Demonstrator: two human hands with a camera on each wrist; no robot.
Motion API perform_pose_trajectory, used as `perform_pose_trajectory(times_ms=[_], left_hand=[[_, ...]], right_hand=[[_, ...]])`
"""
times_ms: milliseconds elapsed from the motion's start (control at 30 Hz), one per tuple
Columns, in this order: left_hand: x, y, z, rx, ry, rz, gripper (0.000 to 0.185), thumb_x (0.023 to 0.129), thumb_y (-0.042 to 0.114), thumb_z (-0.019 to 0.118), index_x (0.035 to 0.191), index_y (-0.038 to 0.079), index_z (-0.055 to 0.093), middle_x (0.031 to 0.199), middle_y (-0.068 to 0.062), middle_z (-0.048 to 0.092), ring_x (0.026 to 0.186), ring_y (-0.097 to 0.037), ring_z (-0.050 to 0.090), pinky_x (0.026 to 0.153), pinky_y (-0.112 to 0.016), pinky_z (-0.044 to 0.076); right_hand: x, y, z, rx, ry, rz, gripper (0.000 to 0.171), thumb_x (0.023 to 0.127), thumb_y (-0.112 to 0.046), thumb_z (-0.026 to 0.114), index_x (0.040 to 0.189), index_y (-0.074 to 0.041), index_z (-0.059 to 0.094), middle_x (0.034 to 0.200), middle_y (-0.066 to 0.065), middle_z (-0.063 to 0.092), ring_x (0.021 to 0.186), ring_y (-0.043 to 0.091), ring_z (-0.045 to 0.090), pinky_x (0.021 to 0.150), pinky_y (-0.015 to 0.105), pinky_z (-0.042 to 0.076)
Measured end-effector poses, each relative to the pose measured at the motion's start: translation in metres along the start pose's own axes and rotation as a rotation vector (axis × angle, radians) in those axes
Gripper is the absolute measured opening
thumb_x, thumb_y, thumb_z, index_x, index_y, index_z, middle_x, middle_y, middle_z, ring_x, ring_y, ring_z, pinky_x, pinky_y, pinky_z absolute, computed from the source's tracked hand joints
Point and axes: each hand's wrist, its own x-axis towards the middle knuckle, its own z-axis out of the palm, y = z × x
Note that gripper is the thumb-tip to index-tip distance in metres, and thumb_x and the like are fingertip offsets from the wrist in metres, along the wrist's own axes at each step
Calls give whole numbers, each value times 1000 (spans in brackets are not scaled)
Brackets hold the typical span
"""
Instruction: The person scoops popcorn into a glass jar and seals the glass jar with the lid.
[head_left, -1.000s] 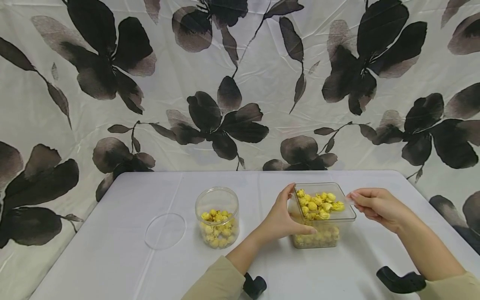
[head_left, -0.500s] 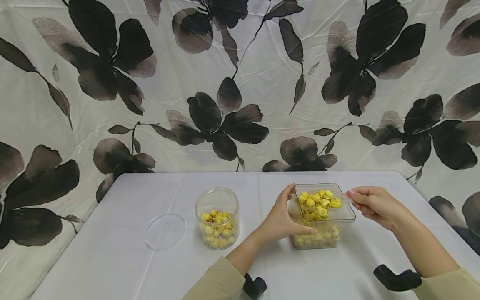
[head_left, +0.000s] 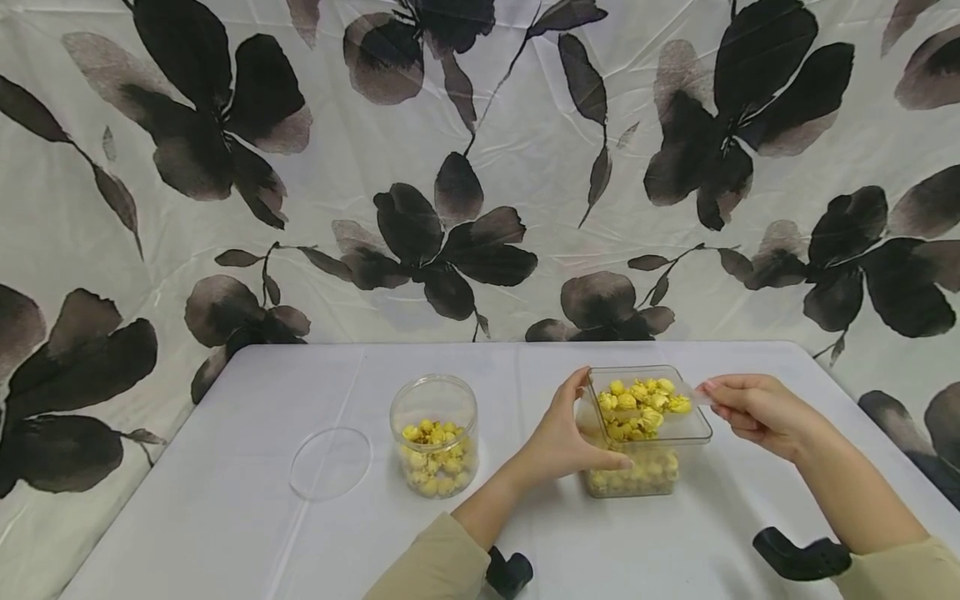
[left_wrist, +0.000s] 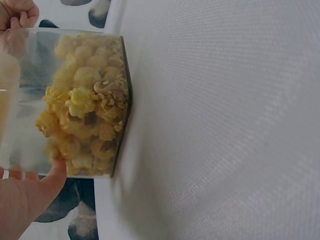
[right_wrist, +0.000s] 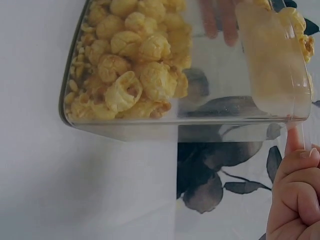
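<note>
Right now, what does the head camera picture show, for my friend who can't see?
Two hands hold a clear square box of yellow popcorn on a white table. A round popcorn jar and its lid sit left.

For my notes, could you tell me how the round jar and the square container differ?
The round jar is cylindrical and stands untouched; the square container is boxy, gripped by the left hand. The right hand pinches a clear tab at its rim. Both are clear, open, and hold yellow popcorn.

My left hand (left_wrist: 22, 200) is cut off at wrist view's edge; popcorn (head_left: 633, 477) behind the box (head_left: 648, 483) wall blurs.
</note>
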Motion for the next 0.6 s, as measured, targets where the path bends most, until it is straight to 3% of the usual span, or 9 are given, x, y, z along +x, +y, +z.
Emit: perform_pose_trajectory(times_ms=[333,600], left_hand=[[1,1,-1,0,-3,2,112,63,28,87,148,29,14,148,10,21,131,-13,27,103,-42,32],[0,0,-1,3,-8,3,113,63,28,87,148,27,14,148,9,20,132,-14,27,103,-42,32]], right_hand=[[2,4,-4,80,-79,-50,33,99,-5,41,85,-15,70,66,-3,53,48,8,23,44,21,16],[3,6,-5,146,-116,-53,32,99,-6,41,87,-14,69,67,-3,53,48,6,25,44,20,16]])
